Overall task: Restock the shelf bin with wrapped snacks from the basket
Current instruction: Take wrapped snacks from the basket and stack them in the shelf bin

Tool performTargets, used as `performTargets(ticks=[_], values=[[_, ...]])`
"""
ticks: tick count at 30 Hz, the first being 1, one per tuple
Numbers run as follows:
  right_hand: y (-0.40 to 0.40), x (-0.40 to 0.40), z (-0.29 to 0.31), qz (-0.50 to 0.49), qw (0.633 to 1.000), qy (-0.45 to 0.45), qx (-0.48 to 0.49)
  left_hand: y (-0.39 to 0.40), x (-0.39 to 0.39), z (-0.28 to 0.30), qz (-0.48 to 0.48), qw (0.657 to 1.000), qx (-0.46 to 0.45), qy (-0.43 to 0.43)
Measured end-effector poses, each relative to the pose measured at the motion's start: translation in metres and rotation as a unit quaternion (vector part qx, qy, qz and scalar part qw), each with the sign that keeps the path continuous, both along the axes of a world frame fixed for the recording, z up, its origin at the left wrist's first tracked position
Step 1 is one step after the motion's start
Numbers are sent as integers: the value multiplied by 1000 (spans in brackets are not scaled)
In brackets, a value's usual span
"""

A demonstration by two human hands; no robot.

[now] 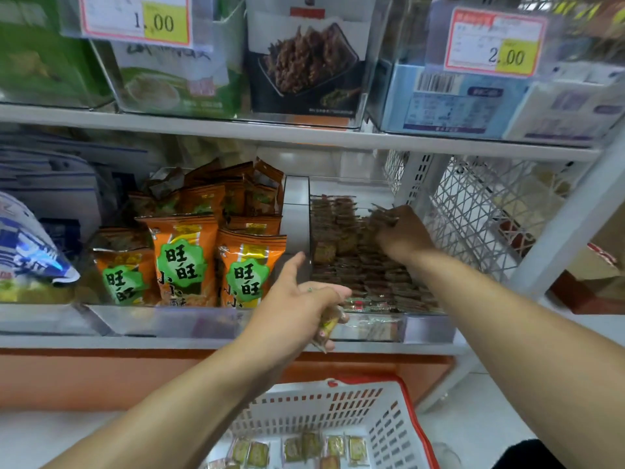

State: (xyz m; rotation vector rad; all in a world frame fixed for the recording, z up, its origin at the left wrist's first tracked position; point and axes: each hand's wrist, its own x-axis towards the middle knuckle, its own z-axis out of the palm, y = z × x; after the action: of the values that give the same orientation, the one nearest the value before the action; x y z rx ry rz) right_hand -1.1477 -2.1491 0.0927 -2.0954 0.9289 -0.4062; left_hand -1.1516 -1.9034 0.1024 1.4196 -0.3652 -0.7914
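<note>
A clear shelf bin (427, 328) on the middle shelf holds rows of small brown wrapped snacks (345, 245). My right hand (402, 233) reaches deep into the bin and grips a few snacks at its back right. My left hand (304, 299) hovers at the bin's front left corner, its fingers curled round a small stack of wrapped snacks (326, 331) that hangs below the palm. Below me stands a white basket (338, 411) with a red rim, with several wrapped snacks (304, 450) lying on its bottom.
Orange snack bags (184, 257) fill the bin to the left, behind a white divider (297, 214). Blue-white bags (30, 252) lie at far left. A white mesh panel (473, 218) closes the shelf's right side. The upper shelf carries clear bins with price tags (493, 42).
</note>
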Motion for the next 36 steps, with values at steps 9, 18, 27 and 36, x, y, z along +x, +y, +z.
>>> performTargets(ticks=[9, 18, 27, 36], values=[[-44, 66, -5, 4, 1000, 12, -18, -9, 17, -8, -4, 1000, 3, 21], [-32, 77, -25, -65, 996, -52, 13, -11, 22, -11, -4, 998, -17, 58], [-43, 69, -24, -41, 999, -15, -13, -6, 21, -5, 13, 997, -9, 80], [25, 9, 24, 51, 978, -167, -113, 13, 1, 9, 81, 964, -126, 221]])
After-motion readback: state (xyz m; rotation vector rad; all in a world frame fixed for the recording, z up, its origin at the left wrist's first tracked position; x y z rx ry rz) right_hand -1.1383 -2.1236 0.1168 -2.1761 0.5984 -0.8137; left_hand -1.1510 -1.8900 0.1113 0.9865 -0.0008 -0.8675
